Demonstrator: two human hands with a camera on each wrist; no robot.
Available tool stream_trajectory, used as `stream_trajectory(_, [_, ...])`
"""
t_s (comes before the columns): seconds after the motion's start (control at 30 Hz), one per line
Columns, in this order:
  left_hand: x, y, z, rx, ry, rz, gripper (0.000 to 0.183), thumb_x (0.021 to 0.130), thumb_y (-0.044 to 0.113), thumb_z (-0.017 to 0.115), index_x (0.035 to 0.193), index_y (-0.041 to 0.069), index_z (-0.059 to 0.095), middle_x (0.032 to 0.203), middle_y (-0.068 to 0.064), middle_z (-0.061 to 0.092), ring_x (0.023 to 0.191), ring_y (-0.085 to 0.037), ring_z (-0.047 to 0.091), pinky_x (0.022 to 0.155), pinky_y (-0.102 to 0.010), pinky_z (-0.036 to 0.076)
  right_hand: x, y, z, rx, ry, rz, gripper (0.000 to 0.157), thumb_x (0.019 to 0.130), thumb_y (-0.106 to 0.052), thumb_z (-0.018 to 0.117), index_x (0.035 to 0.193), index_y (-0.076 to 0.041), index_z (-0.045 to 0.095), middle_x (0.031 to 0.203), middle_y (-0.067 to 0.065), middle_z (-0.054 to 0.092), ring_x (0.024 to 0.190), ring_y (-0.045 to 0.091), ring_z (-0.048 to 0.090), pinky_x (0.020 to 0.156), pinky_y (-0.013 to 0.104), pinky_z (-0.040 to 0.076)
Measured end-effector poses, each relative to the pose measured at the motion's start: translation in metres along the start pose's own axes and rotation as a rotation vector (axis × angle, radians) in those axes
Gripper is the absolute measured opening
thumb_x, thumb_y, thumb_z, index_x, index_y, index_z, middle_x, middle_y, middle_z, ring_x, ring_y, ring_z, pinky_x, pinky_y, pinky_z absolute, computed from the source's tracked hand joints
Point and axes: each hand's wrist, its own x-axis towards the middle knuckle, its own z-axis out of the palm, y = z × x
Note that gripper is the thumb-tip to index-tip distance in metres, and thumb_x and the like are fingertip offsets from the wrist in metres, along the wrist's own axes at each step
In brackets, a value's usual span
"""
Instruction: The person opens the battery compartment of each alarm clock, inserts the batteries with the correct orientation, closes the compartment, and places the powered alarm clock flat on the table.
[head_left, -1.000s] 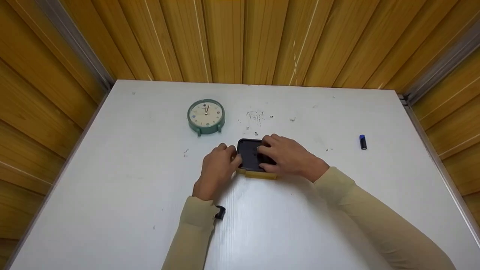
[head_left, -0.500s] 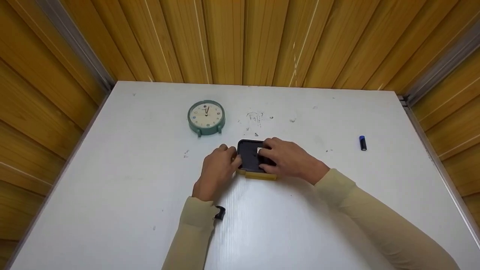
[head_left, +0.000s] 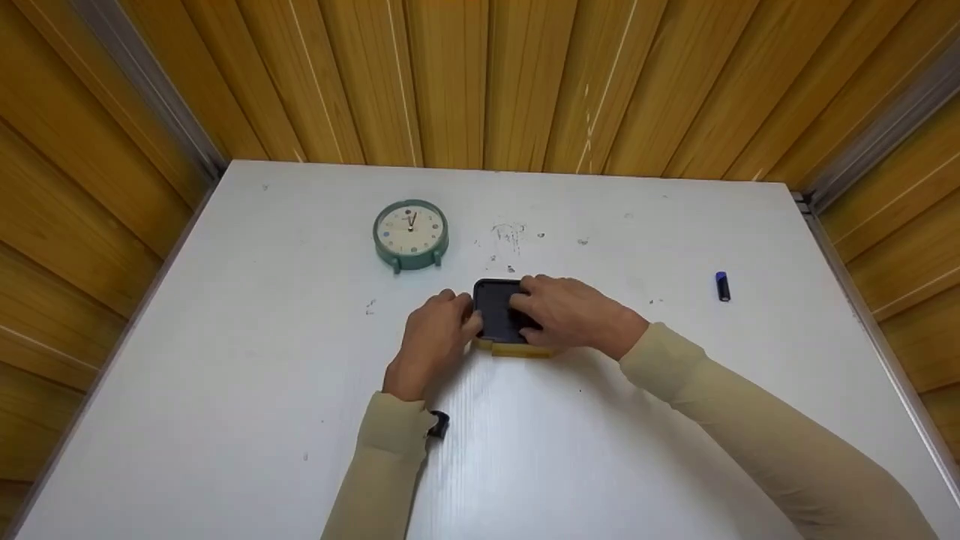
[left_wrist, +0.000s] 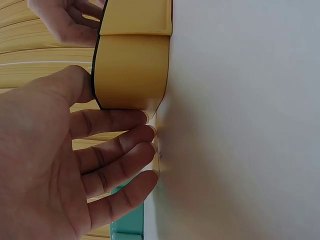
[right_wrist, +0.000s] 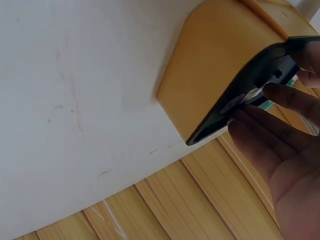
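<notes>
Yellow clock point(head_left: 501, 319) face-down, mid-table.

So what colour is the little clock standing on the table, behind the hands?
Teal-green casing with a cream face, clearest in the head view: clock.

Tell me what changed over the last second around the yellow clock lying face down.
The right hand slid slightly left over the black back of the yellow clock, covering the small white patch exposed half a second ago. The left hand stayed at its left edge; green clock and blue battery stayed put.
</notes>
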Motion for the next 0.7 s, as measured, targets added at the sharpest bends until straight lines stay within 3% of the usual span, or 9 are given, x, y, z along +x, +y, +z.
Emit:
stream_trajectory(0.23, [-0.0002, -0.0006, 0.0009, -0.006, -0.005, 0.008, 0.026, 0.107, 0.026, 0.057, 0.105, 0.005, 0.072, 0.091, -0.006, 0.06, 0.079, -0.021, 0.052, 0.074, -0.041, 0.049, 0.0049, -0.0003, -0.0031, -0.003, -0.056, 0.002, 0.024, 0.093, -0.02, 0.074, 0.112, -0.006, 0.067, 0.109, 0.015, 0.061, 0.091, 0.027, 0.059, 0.081, 0.044, 0.056])
stream_trajectory(0.5, [0.0015, 0.0, 0.0003, -0.004, -0.004, 0.013, 0.025, 0.107, 0.025, 0.058, 0.104, 0.005, 0.072, 0.09, -0.005, 0.059, 0.078, -0.021, 0.051, 0.073, -0.041, 0.048, 0.0006, 0.0029, 0.0018, 0.0, -0.026, -0.007, 0.025, 0.095, -0.019, 0.072, 0.116, -0.006, 0.07, 0.108, 0.016, 0.061, 0.092, 0.027, 0.059, 0.081, 0.043, 0.057])
stream_trajectory(0.7, [0.0015, 0.0001, -0.0008, 0.006, -0.013, 0.015, 0.024, 0.107, 0.024, 0.058, 0.103, 0.006, 0.072, 0.09, -0.004, 0.058, 0.079, -0.021, 0.052, 0.073, -0.04, 0.048, -0.0015, 0.0021, 0.0032, -0.051, 0.001, -0.071, 0.024, 0.097, -0.016, 0.07, 0.117, -0.002, 0.071, 0.1, 0.016, 0.061, 0.087, 0.028, 0.059, 0.078, 0.042, 0.056])
